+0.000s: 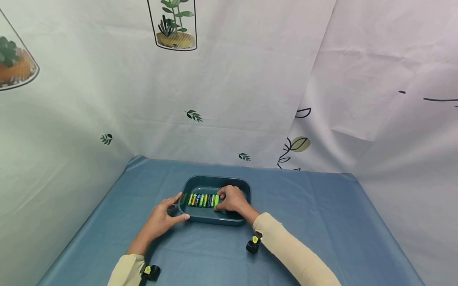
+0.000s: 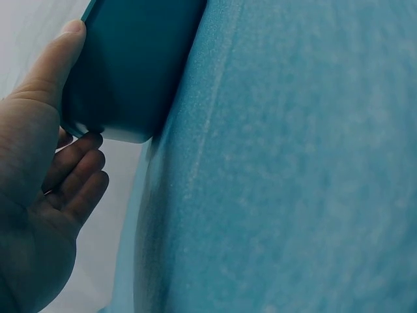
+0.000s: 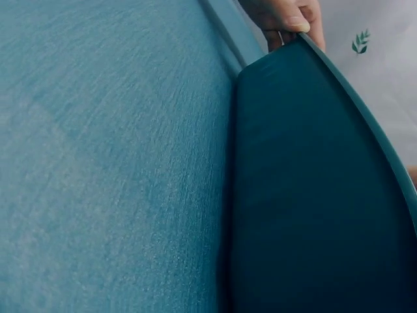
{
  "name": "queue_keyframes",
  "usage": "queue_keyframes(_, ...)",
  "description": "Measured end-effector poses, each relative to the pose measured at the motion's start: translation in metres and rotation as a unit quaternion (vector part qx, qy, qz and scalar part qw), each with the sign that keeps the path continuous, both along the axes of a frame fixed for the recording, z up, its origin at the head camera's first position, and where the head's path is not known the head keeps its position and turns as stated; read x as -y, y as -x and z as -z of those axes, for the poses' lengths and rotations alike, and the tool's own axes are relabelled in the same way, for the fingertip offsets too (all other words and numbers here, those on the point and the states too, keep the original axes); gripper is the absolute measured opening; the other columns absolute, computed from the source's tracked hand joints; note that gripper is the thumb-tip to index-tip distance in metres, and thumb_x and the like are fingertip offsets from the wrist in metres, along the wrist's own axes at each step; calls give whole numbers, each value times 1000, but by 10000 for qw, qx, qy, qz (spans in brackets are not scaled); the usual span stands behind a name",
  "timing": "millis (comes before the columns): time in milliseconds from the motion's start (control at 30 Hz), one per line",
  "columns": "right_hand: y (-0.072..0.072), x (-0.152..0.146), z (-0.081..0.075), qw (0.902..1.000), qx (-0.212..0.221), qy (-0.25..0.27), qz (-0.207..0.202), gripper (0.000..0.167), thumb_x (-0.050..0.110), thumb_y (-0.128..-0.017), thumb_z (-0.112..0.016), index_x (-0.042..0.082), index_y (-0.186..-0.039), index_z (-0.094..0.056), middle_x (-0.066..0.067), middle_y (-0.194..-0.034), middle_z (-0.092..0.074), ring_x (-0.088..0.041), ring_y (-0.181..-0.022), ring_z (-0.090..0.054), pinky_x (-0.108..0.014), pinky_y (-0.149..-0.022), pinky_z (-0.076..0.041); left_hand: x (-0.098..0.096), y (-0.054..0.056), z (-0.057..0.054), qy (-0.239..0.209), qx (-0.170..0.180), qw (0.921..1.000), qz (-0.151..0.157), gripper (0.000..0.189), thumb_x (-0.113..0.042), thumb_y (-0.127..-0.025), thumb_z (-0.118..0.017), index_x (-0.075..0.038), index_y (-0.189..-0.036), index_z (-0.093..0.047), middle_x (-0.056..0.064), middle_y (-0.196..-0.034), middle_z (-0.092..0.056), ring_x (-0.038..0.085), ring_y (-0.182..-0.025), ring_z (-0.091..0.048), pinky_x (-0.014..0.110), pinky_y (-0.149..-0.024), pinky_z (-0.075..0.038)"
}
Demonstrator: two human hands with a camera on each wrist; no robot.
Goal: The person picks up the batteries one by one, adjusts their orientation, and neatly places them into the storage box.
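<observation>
A dark teal tray [image 1: 214, 219] with raised walls stands on the blue cloth in the head view. Inside it, several AAA-type batteries [image 1: 202, 200], mostly green and yellow with a few blue, lie side by side in a row. My left hand [image 1: 158, 219] holds the tray's near left corner, thumb on the rim and fingers at the end wall. Reaching over the near wall, my right hand [image 1: 234, 199] pinches the rightmost green battery [image 1: 216, 200] by its two ends, thumb near and fingers far. In the right wrist view the tray's outer wall [image 3: 300, 169] hides most of that hand.
Blue cloth [image 1: 304, 222] covers the table around the tray. White printed curtains [image 1: 229, 103] rise behind the table and along both sides. A small black camera is strapped at each wrist, over cream sleeves [image 1: 290, 250].
</observation>
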State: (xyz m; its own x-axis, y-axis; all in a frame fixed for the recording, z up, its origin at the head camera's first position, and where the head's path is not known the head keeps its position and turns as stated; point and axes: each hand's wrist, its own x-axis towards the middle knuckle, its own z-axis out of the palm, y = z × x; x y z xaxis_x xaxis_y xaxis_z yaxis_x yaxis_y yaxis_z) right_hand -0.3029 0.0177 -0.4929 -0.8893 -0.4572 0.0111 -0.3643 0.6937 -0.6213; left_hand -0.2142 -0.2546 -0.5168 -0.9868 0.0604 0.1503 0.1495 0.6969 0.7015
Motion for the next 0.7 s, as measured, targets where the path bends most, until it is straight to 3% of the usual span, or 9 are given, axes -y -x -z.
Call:
queue_keyframes(333, -1, -7, -5, 9998, 27, 202, 48, 53, 30, -78, -92, 10, -124, -74, -4, -104, -73, -21, -97, -66, -41, -83, -56, -1, 1, 0, -28, -22, 10000, 40, 91, -41, -82, -87, -9, -156, -45, 27, -151, -47, 45, -123, -58, 59, -93, -53)
queue_keyframes(533, -13, -22, -25, 9982, -354, 492, -2, 49, 26, -83, -88, 7, -126, -72, -10, -109, -72, -22, -90, -66, -40, -76, -55, -2, 1, 3, -178, -43, 9998, 63, 91, -42, -81, -87, -8, -155, -45, 25, -148, -52, 42, -121, -60, 56, -93, -54)
queue_keyframes(700, -28, -51, -45, 9947, -635, 758, 279, 48, 26, -83, -88, 8, -125, -72, -12, -111, -72, -22, -88, -63, -37, -71, -52, -2, 1, 7, -569, 24, 9983, 85, 93, -38, -82, -87, -6, -156, -39, 24, -143, -55, 41, -124, -59, 57, -98, -50)
